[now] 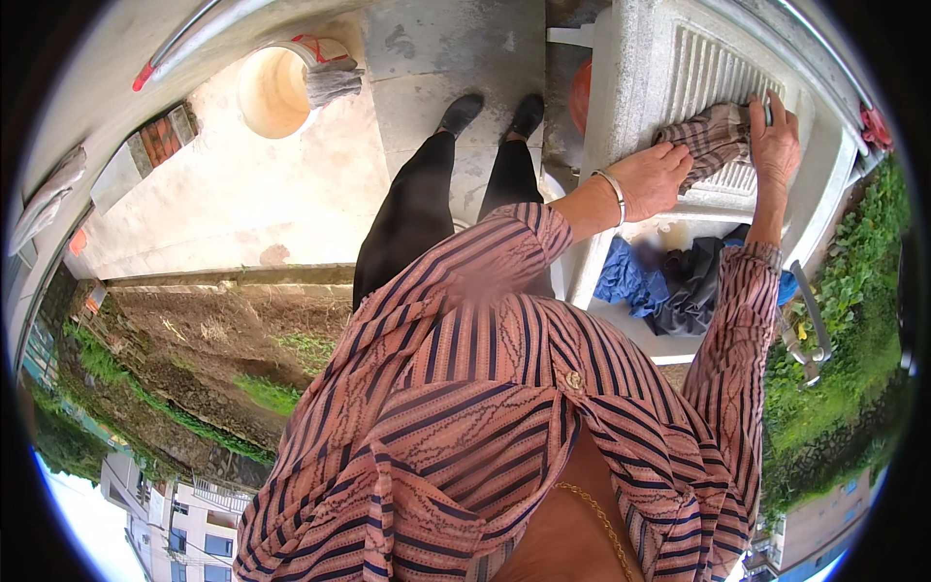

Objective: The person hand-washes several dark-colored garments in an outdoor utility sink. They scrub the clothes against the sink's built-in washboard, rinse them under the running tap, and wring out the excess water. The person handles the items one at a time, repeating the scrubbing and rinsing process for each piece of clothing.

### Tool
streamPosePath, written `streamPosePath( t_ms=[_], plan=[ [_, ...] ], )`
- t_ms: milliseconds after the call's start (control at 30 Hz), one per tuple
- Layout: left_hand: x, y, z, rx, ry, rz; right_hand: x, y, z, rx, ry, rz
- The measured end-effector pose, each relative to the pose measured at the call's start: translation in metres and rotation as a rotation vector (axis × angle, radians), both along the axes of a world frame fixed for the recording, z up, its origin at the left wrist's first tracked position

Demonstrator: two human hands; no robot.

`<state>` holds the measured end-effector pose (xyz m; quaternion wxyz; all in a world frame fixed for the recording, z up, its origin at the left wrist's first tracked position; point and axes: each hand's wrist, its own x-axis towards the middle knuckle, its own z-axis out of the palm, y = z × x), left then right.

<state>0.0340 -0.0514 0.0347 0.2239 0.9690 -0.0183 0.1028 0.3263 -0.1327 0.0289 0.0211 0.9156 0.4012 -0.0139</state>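
A brown checked cloth (709,142) lies bunched on the ribbed washboard (691,73) of a pale stone laundry sink (618,87). My left hand (651,180), with a silver bangle at the wrist, grips the cloth's near left edge. At the right end of the cloth, my right hand (774,142) holds it against the ribs; a ring shows on one finger. Part of the fabric is hidden under my fingers. Below the washboard, the sink's basin holds blue cloth (629,280) and dark grey cloth (687,295) in a heap.
A curved grey tap or handle (811,320) stands at the basin's right side. A red basin (580,94) shows partly behind the sink's left wall. On the floor to the left stands a cream bucket (273,91) with a grey rag (333,81) over its rim.
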Motion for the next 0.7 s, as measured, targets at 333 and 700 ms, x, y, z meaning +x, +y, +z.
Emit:
streamPosePath(
  t_ms=[333,700],
  plan=[
    [0.002,-0.004,0.000,-0.008,0.069,-0.046,0.032,0.010,-0.038,0.171,-0.138,-0.146],
    [0.003,-0.001,-0.005,-0.187,0.143,-0.035,-0.135,-0.001,0.021,0.476,0.158,0.399]
  ],
)
